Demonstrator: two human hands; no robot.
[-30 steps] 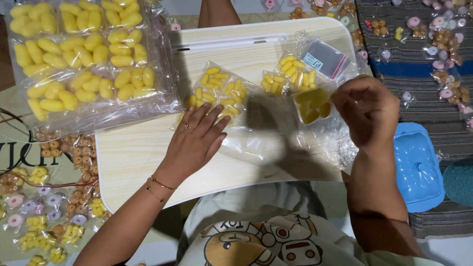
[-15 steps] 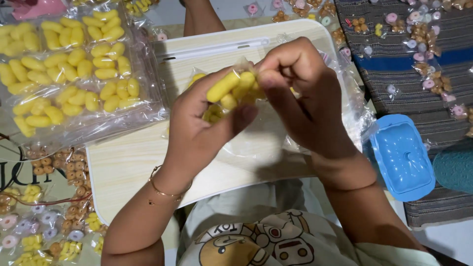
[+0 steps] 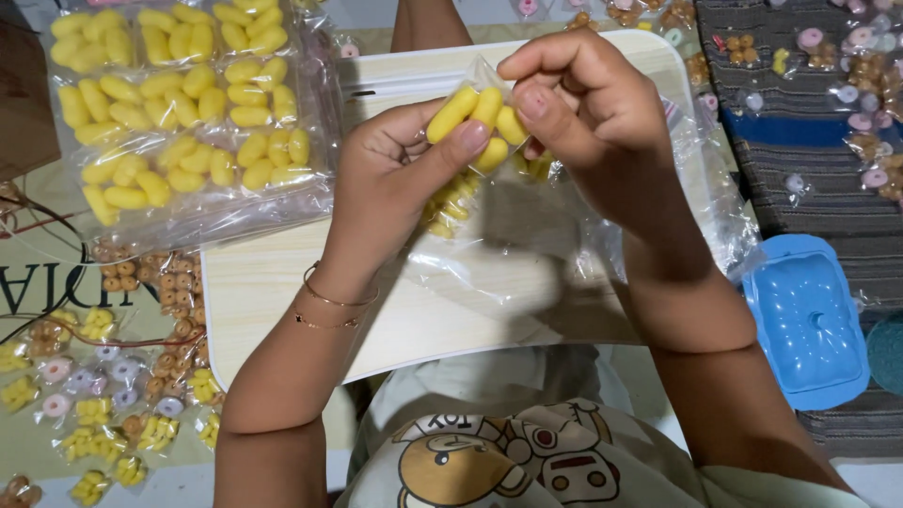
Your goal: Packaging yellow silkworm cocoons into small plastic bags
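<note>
Fingers (image 3: 470, 141) of both hands pinch a snack bag (image 3: 480, 118).

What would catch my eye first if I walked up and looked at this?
Mid-frame, the left hand and right hand pinch a small clear bag of yellow pieces above a pale board. To the upper left lies a large clear pack of yellow pieces, and a blue lid sits at right.

pale wooden lap table (image 3: 282, 301), striped mat (image 3: 800, 160), evenly lit
</note>
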